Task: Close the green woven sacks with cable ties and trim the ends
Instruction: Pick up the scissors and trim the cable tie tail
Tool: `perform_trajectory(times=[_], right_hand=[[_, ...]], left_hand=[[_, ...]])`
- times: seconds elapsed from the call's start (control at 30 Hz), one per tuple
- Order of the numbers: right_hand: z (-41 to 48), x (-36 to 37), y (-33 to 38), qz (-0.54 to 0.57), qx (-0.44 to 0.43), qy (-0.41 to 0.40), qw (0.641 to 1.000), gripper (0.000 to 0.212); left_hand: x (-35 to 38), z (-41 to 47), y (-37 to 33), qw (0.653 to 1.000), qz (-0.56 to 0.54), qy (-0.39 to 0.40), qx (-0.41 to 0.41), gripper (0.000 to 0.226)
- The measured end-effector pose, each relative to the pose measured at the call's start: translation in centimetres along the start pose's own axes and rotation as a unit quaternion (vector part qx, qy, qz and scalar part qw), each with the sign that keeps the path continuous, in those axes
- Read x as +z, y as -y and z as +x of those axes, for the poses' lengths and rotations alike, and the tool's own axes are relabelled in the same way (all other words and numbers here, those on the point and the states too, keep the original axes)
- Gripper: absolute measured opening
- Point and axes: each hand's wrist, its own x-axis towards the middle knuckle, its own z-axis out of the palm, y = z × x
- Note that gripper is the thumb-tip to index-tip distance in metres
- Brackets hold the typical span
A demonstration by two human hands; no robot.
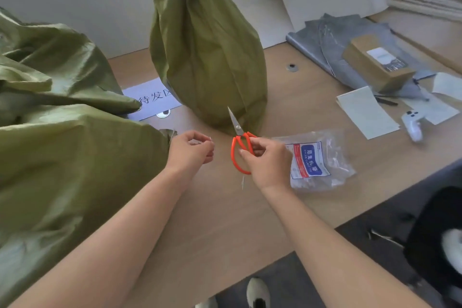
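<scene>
Head view, right hand (266, 159) gripping scissors (239, 143)

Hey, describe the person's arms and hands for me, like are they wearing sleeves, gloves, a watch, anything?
Both arms are bare from the frame edge to the wrist: no sleeves show. The left hand and right hand wear no gloves, and no watch, bracelet or ring is visible. Nails look short and unpainted, though the picture is too soft to be sure.
</scene>
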Motion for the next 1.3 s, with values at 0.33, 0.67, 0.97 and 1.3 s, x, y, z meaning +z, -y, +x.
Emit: perform_trajectory(times=[0.33,0.67,0.97,1.3], right_hand=[[-1.3,4.0,-8.9,-0.076,0.031,0.018,0.996,0.025],[-1.4,5.7,-12.9,-0.17,0.016,0.03,0.985,0.036],[-1.2,6.0,-14.1,-0.191,-0.002,0.108,0.976,0.04],[1.2,4.5,-6.9,-0.135,0.078,0.076,0.985,0.025]], left_hand=[[4.3,3.0,8.9,0.995,0.05,0.032,-0.074,0.007],[6.8,4.0,12.0,0.99,0.084,0.024,-0.11,0.008],[7.4,3.8,11.0,0.988,0.124,0.023,-0.09,0.013],[5.9,2.9,7.5,0.993,0.1,0.035,-0.058,0.03]])
